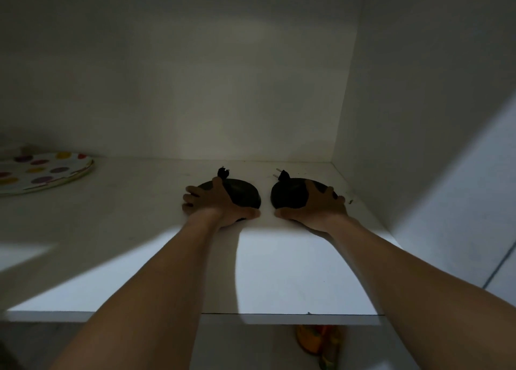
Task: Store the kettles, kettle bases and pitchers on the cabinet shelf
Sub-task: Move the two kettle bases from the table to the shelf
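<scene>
Both kettle bases were down at the back of the cabinet shelf [279,272], one under each of your hands.

You had your left hand [216,204] spread flat over the left kettle base [243,195] and your right hand [315,206] over the right kettle base [287,196]. The two black discs sat side by side, just apart, toward the shelf's 1 o'clock corner, probably to leave the front free for kettles and pitchers. Each plug [223,172] pointed to 12 o'clock, so the cords stayed behind the bases. Your fingers [192,196] were splayed wide and draped on the rims, thumbs at the near edges: touching, not clenched. Whether you were gripping or merely resting, I could not tell. A spotted plate [42,171] lay well apart at 9 o'clock.
</scene>
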`<state>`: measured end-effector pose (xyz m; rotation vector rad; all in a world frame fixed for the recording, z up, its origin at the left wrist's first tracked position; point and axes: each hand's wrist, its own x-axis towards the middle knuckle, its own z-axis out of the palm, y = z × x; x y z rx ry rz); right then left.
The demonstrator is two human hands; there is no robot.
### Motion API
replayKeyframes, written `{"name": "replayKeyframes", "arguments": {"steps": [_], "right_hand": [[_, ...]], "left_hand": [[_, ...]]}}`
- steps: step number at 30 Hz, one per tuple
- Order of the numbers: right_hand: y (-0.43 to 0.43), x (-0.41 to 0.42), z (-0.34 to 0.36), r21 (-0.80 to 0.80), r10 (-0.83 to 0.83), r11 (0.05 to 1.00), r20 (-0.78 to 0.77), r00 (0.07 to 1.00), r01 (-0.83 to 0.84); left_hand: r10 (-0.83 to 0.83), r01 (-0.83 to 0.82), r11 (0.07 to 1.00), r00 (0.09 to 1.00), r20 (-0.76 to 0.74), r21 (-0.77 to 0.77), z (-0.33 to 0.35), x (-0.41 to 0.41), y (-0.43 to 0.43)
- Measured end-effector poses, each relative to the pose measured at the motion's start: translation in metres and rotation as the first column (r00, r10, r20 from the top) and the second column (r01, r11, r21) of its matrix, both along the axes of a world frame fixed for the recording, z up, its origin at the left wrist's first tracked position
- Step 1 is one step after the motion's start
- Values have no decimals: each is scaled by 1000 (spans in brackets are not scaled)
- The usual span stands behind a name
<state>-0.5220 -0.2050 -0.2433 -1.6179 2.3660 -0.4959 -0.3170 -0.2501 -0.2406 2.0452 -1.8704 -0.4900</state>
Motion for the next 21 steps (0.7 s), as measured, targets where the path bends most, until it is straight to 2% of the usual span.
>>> {"name": "replayKeyframes", "arguments": {"steps": [2,5,11,15,21], "right_hand": [[4,2,-1,47,-18,999,-30,999,19],[17,10,-3,3,-31,999,-71,997,32],[82,55,8,-129,23,991,-125,992,-39],[143,112,17,-160,132,976,-99,986,-147],[239,226,18,-217,338,913,-78,938,-347]], "left_hand": [[7,-8,999,999,-38,-40,-5,2,4],[-17,8,991,998,-65,-137,-3,13,20],[-30,70,940,992,124,-334,14,55,100],[12,56,933,982,186,-356,19,102,183],[188,-109,908,969,162,-406,17,203,319]]}}
